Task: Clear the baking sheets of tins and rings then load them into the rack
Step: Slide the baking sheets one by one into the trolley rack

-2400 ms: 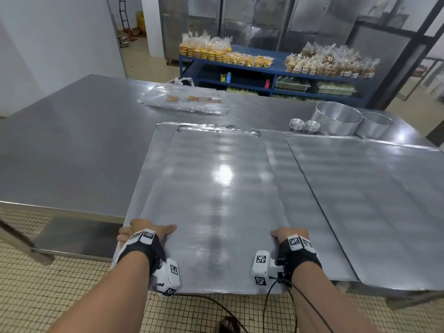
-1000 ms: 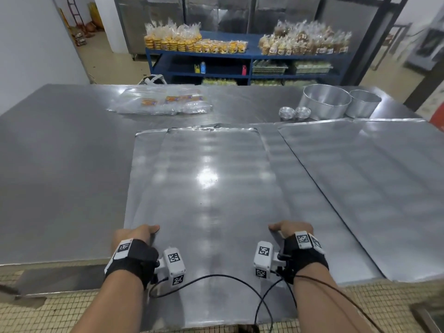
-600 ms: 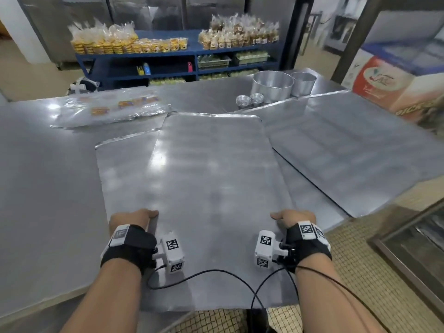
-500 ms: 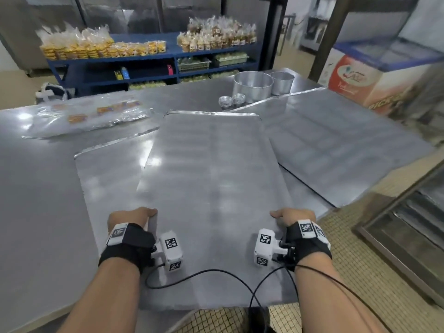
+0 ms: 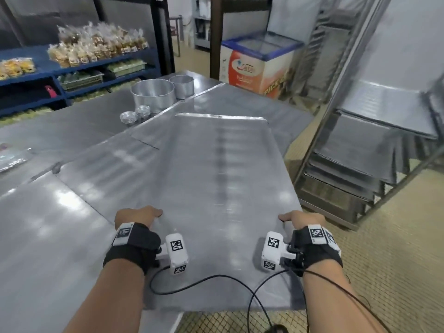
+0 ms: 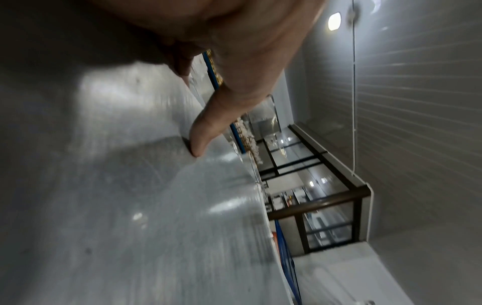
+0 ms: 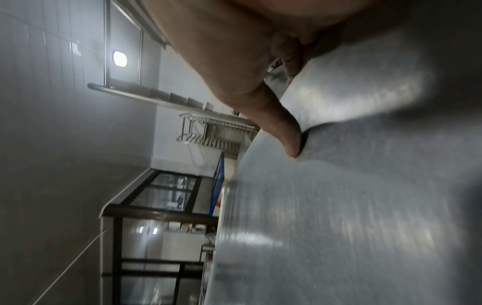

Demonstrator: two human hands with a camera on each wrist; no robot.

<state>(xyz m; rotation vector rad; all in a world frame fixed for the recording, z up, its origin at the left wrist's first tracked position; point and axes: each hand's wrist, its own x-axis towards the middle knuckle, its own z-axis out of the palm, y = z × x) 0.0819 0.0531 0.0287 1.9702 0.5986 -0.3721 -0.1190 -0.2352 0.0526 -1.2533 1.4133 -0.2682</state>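
Observation:
I hold a large bare metal baking sheet (image 5: 216, 188) level in the air, its far end pointing toward the rack (image 5: 374, 150). My left hand (image 5: 137, 216) grips its left edge, thumb (image 6: 206, 132) pressed on top and fingers hidden under it. My right hand (image 5: 301, 218) grips the right edge the same way, thumb (image 7: 281, 132) on top of the baking sheet (image 7: 352, 206). Two more baking sheets (image 5: 72, 212) lie flat on the steel table (image 5: 60, 131). Two round cake tins (image 5: 153, 93) and small foil tins (image 5: 134, 114) stand on the table at the back.
The tall metal rack stands at the right on the tiled floor (image 5: 384, 260), with several sheets on its lower rails. A chest freezer (image 5: 259, 66) stands behind the table. Blue shelves (image 5: 79, 68) with bagged goods run along the back left.
The sheet has been lifted off the stack and swung to the right with my turn, from pointing at the blue shelves to pointing toward the rack. Both hands keep their grip.

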